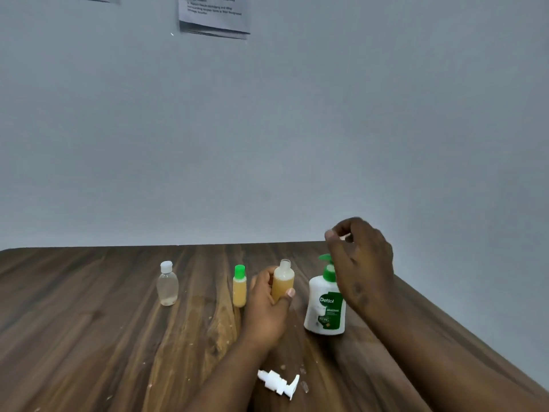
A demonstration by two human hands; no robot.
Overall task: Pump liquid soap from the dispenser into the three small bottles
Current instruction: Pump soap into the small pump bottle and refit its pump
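Note:
My left hand (267, 304) grips an uncapped small bottle (282, 282) holding amber soap, upright just left of the white Dettol dispenser (325, 307) with its green pump head (326, 263). My right hand (361, 263) hovers above and right of the pump, fingers curled around something small and white that I cannot identify. A small bottle with a green cap (239, 288), filled with amber soap, stands left of my left hand. Farther left stands a clear bottle with a white cap (167, 285), nearly empty.
A loose white pump top (279, 382) lies on its side on the wooden table (89, 322) near the front, between my forearms. Small drops and crumbs dot the wood. The table's right edge runs diagonally behind my right arm. Papers (214, 16) hang on the grey wall.

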